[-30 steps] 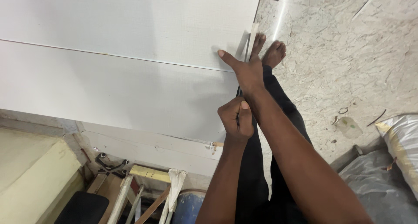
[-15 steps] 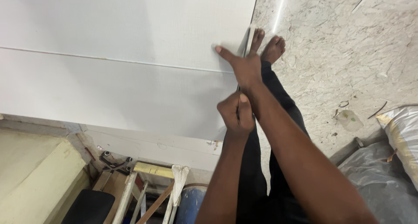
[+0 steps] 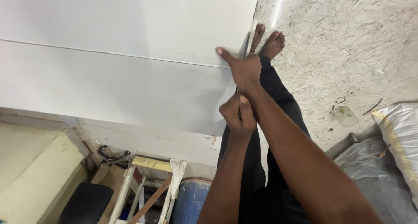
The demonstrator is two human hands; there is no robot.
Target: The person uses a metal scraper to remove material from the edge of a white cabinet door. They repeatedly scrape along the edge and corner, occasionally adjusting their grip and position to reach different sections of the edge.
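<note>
Left hand (image 3: pixel 238 115) closed in a tight fist at the near right edge of the large flat white board (image 3: pixel 122 58), grip wrapped round something thin and dark that is mostly hidden inside the fingers; cannot tell what it is. Right hand (image 3: pixel 244 69) spread open and pressed flat on the board's right edge just beyond the fist, thumb stretched left across the surface, fingers hooked over the corner, holding nothing else. Board smooth, matt, faintly textured, with one thin straight line running across it from left to right, and a narrow pale strip (image 3: pixel 251 34) standing along its right edge beside the fingers. Below the edge, bare feet (image 3: pixel 269 42) and black trousers (image 3: pixel 261 163) on a speckled pale stone floor (image 3: pixel 339 45) littered with scraps. Off to the right, a grey plastic sack (image 3: pixel 374 180) and a white woven bag with a yellow stripe (image 3: pixel 402 137); lower left, a cream-painted box (image 3: pixel 30 171), a paint-spattered wooden frame (image 3: pixel 143 185) and a blue round drum (image 3: pixel 187 202). Compared with half a second ago: fist and open hand in nearly the same spots on the edge, fist sitting a touch closer to the right wrist. Board edge lying directly between the two hands, touching both.
</note>
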